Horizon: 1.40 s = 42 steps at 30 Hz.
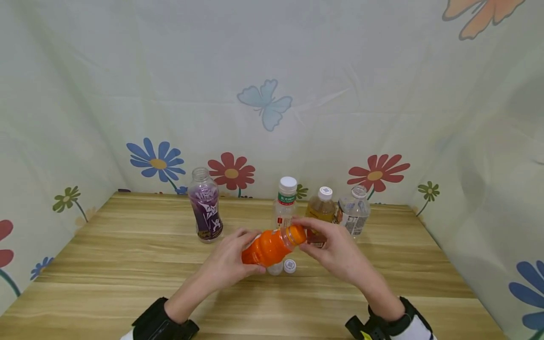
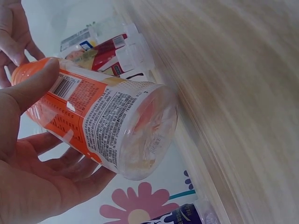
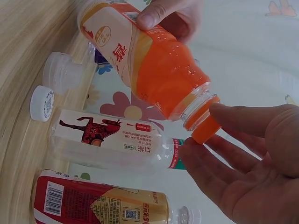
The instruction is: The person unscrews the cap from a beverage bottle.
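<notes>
- Two hands meet over a wood-grain surface (image 1: 144,269), working at one orange-labelled plastic bottle (image 1: 267,249).
- Orange-labelled plastic bottle: held above the surface, in front of the standing bottles; tilted, neck raised toward the person's right, clear base lower at the left.
- Left hand (image 1: 231,258): wrapped around the bottle's body, thumb on one side, fingers curled along the other.
- Right hand (image 1: 337,248): thumb and fingertips pinching the orange cap (image 1: 297,233) at the bottle's mouth; whether the cap is fully seated, I cannot tell.
- Purple-labelled bottle (image 1: 207,210): upright, uncapped, on the person's left, well apart from the others.
- Horse-label tea bottle (image 1: 286,205): upright behind the held bottle, with white cap and green band.
- Amber bottle (image 1: 319,208): upright, white-capped, partly behind the right hand; its label, red and gold, shows in the right wrist view.
- Clear bottle (image 1: 355,210): upright, open-mouthed, just beside the amber one, with a barcode on its label.
- Loose white cap (image 1: 290,266): flat on the surface, just beside a translucent plastic piece (image 1: 274,269).
- Floral curtain (image 1: 323,52): hung behind, with a pale blue butterfly and daisies.
</notes>
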Motion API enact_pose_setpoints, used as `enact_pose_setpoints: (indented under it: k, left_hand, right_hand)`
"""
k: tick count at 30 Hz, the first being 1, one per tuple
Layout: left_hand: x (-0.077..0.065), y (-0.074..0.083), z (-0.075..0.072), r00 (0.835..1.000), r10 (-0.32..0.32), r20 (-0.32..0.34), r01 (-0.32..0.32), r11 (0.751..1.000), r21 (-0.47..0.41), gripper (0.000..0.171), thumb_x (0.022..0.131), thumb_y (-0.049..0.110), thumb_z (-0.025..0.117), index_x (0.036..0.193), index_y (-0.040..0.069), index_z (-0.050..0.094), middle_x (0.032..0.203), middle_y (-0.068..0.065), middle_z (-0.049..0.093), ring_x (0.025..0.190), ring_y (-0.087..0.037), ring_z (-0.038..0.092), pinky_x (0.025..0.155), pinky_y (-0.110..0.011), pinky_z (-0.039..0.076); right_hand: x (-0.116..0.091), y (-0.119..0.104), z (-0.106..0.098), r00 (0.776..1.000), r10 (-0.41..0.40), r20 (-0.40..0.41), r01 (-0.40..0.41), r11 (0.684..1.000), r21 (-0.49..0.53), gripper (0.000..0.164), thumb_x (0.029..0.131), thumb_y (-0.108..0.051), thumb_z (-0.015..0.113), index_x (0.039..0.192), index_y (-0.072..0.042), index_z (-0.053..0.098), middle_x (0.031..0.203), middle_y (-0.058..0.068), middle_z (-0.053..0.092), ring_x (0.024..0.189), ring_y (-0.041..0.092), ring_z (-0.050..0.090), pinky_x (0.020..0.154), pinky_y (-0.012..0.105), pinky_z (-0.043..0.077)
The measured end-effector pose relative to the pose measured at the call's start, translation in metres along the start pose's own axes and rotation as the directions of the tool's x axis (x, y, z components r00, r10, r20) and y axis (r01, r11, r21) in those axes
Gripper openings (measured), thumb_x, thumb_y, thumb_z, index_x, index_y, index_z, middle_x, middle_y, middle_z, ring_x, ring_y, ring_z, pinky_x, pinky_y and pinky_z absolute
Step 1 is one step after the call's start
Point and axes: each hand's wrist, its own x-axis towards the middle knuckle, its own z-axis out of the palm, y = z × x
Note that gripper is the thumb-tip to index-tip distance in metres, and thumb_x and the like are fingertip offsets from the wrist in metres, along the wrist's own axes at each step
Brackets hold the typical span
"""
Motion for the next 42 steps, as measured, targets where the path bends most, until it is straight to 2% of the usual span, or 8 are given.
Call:
enact_pose_setpoints:
  k: [4,7,11,14,21,29,35,42]
  left_hand:
    - [0.0004,0.0,0.0,1.0,0.001,0.001,-0.001,1.0,0.003,0.072,0.073,0.032,0.089,0.134,0.011,0.058,0.117,0.001,0.056,0.105,-0.017,0.057,0.092,-0.036,0.046]
    - [0.0004,0.0,0.0,1.0,-0.001,-0.001,0.001,1.0,-0.002,0.072,0.073,0.031,0.089,0.134,0.011,0.058,0.117,0.001,0.056,0.105,-0.017,0.057,0.091,-0.036,0.046]
    - [0.0001,0.0004,0.0,1.0,-0.004,-0.005,0.004,1.0,-0.003,0.071,0.073,0.031,0.089,0.134,0.011,0.058,0.117,0.0,0.057,0.105,-0.018,0.057,0.092,-0.037,0.046]
    - [-0.0001,0.001,-0.0001,1.0,-0.004,-0.008,0.004,1.0,0.005,0.071,0.072,0.03,0.089,0.134,0.011,0.058,0.117,0.0,0.057,0.106,-0.019,0.058,0.092,-0.038,0.046]
    - [-0.0002,0.0011,0.0001,1.0,-0.002,-0.01,0.002,1.0,0.015,0.072,0.072,0.03,0.089,0.134,0.011,0.058,0.117,-0.001,0.057,0.105,-0.019,0.058,0.092,-0.038,0.046]
    - [-0.0003,-0.0002,0.0005,1.0,0.001,-0.013,-0.001,0.999,0.034,0.073,0.071,0.032,0.09,0.134,0.011,0.058,0.115,0.001,0.056,0.103,-0.018,0.058,0.091,-0.036,0.046]
    - [-0.0006,0.0004,0.0,1.0,-0.018,-0.01,0.018,0.999,0.026,0.073,0.072,0.03,0.089,0.134,0.011,0.058,0.116,0.0,0.056,0.105,-0.019,0.058,0.092,-0.037,0.046]
    - [-0.0004,0.0014,-0.0013,1.0,-0.018,0.002,0.018,1.0,0.023,0.073,0.072,0.032,0.089,0.135,0.012,0.058,0.115,0.001,0.056,0.104,-0.018,0.057,0.092,-0.037,0.045]
  right_hand:
    - [0.0,0.0012,0.0007,1.0,0.017,0.004,-0.017,1.0,-0.021,0.057,0.082,-0.001,0.079,0.134,-0.01,0.058,0.121,0.001,0.061,0.095,0.02,0.066,0.077,0.023,0.052]
    - [-0.0003,0.0015,0.0015,0.998,0.061,-0.002,-0.061,0.997,-0.042,0.055,0.084,-0.017,0.08,0.134,-0.01,0.057,0.115,0.0,0.062,0.09,0.019,0.064,0.074,0.022,0.052]
    - [-0.0004,0.0016,0.0029,0.993,0.115,-0.035,-0.117,0.992,-0.041,0.046,0.091,-0.034,0.071,0.128,-0.01,0.06,0.106,-0.001,0.063,0.083,0.017,0.062,0.07,0.023,0.052]
    - [0.0001,0.0016,0.0041,0.99,0.132,-0.053,-0.134,0.99,-0.036,0.04,0.095,-0.037,0.066,0.123,-0.009,0.062,0.1,-0.002,0.063,0.078,0.014,0.062,0.067,0.024,0.052]
    - [-0.0001,0.0017,0.005,0.991,0.127,-0.05,-0.13,0.989,-0.075,0.033,0.093,-0.026,0.07,0.12,-0.008,0.065,0.096,-0.004,0.064,0.076,0.013,0.061,0.066,0.023,0.051]
    - [-0.0006,0.001,0.0034,0.999,0.027,-0.024,-0.029,0.995,-0.096,0.036,0.09,-0.014,0.074,0.123,-0.006,0.063,0.102,-0.005,0.063,0.081,0.011,0.061,0.069,0.022,0.052]
    - [-0.0008,0.0,0.0028,1.0,-0.022,-0.021,0.021,0.996,-0.083,0.039,0.087,-0.004,0.075,0.124,-0.008,0.063,0.111,-0.004,0.063,0.085,0.013,0.063,0.071,0.021,0.052]
    - [0.0,-0.0012,0.0028,0.998,-0.056,-0.022,0.055,0.998,-0.021,0.044,0.083,0.009,0.073,0.122,-0.01,0.064,0.116,-0.004,0.062,0.096,0.016,0.066,0.077,0.023,0.052]
